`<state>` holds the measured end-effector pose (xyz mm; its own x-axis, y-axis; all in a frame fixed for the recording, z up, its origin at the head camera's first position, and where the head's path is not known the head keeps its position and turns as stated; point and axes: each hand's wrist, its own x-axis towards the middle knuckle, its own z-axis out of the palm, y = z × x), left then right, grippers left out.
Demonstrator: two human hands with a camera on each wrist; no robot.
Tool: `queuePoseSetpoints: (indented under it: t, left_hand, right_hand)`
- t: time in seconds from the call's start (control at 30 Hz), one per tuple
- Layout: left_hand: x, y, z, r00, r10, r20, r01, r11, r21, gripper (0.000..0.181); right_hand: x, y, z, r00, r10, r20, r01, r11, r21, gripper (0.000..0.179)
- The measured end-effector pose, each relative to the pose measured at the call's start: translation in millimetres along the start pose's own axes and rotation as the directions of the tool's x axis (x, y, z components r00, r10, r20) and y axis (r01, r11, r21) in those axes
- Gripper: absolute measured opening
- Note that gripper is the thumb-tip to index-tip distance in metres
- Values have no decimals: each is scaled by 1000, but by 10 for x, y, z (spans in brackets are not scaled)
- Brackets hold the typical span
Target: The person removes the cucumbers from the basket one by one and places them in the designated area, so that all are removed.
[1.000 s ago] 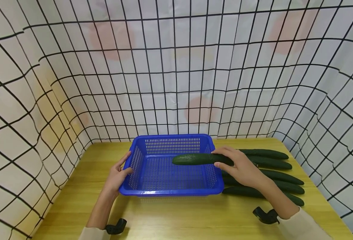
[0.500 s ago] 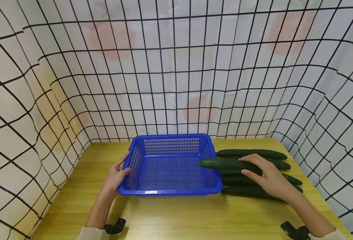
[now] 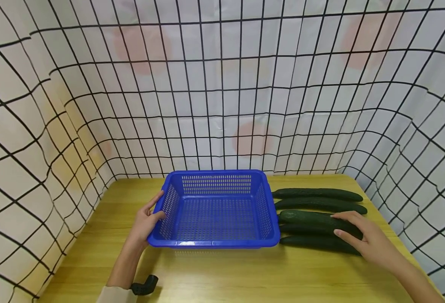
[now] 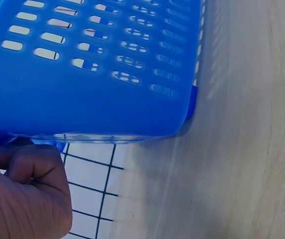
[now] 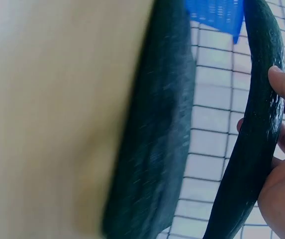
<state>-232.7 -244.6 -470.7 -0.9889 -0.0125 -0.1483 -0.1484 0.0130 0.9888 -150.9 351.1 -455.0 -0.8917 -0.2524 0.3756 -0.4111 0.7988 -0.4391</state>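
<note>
A blue plastic basket (image 3: 213,243) with slotted walls stands in the middle of the table, nothing inside it. My left hand (image 3: 145,222) grips its left rim, thumb over the edge; in the left wrist view the curled fingers (image 4: 40,167) sit under the basket's rim. To the right of the basket my right hand (image 3: 375,244) holds a dark green cucumber (image 3: 302,217) near its right end. In the right wrist view thumb and fingers wrap around this cucumber (image 5: 244,149). It lies over the row of other cucumbers, partly covering one.
Two cucumbers (image 3: 321,204) lie behind the held one, side by side. Another cucumber (image 3: 313,241) lies nearest the front. The wooden table (image 3: 215,277) ends at a white cloth wall (image 3: 207,105) with a black grid.
My right hand has carried the cucumber from above the basket rightward and down to the row of cucumbers. My left hand stays on the basket's left rim.
</note>
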Motion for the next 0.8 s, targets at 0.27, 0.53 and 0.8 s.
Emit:
queuePoseSetpoints:
  t: [0.27,0.53,0.8]
  left_hand:
    - [-16,3,-18,1000,-6,-3,6,1000,24,78]
    - [-20,17,-9,1000,-11,-22,12,999,41,78]
    - [-21,49,-6,1000,-2,-31,5,997,76,76]
  right_hand:
    - [-289,92,116,1000,3,22,-3,1000,-30,43]
    - [-456,64,311,998,12,67,-9,999,-54,39]
    - [-526,89,418,999,5,42,0,994,-109,38]
